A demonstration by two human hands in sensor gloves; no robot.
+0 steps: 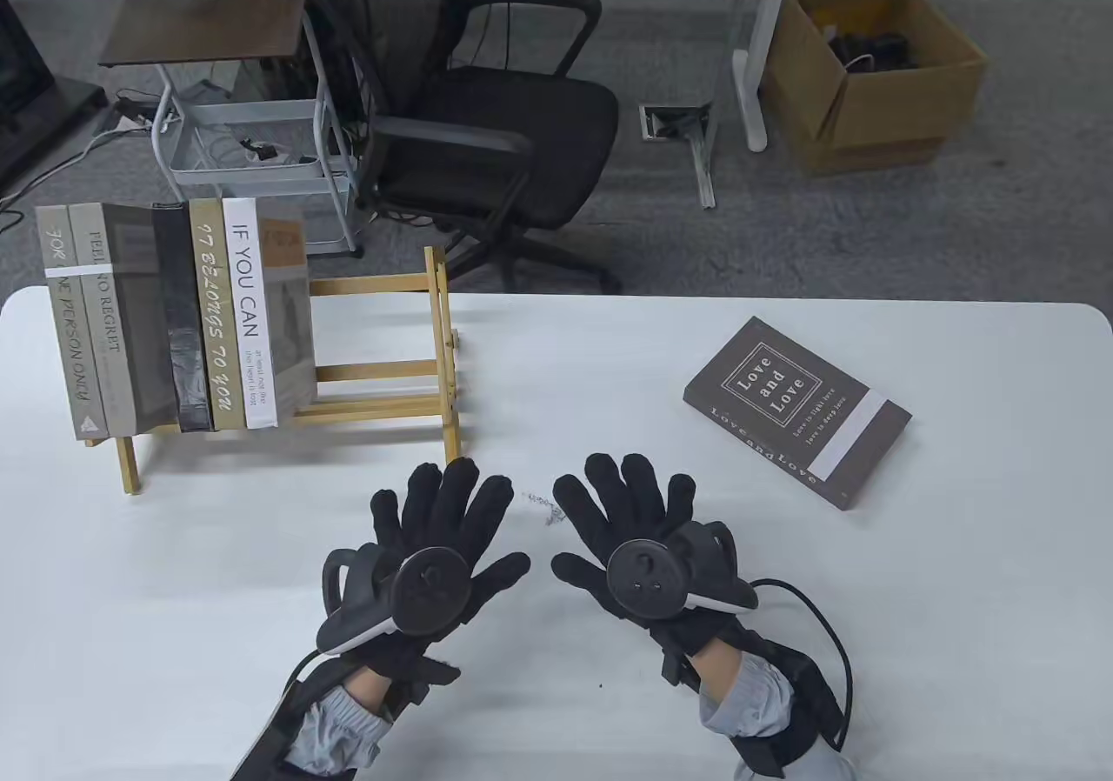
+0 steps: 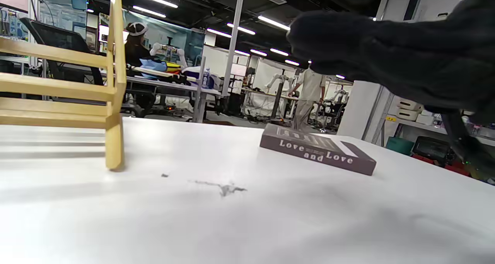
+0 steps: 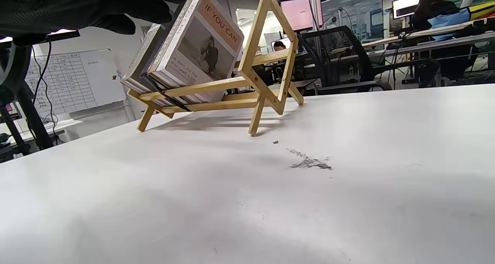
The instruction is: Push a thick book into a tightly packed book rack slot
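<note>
Lying flat, both hands [image 1: 539,546] spread palm-down on table [image 1: 783,642]

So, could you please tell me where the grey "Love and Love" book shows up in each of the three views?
Table view: the grey "Love and Love" book lies flat on the right, apart from both hands.
Left wrist view: it lies right of centre, spine facing the camera.
Right wrist view: not in it.
Shared landmark: the grey scuff mark on the white table.

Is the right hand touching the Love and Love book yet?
Apart. The table view shows the right hand spread flat, with bare white table between its fingers and the Love and Love book.
</note>
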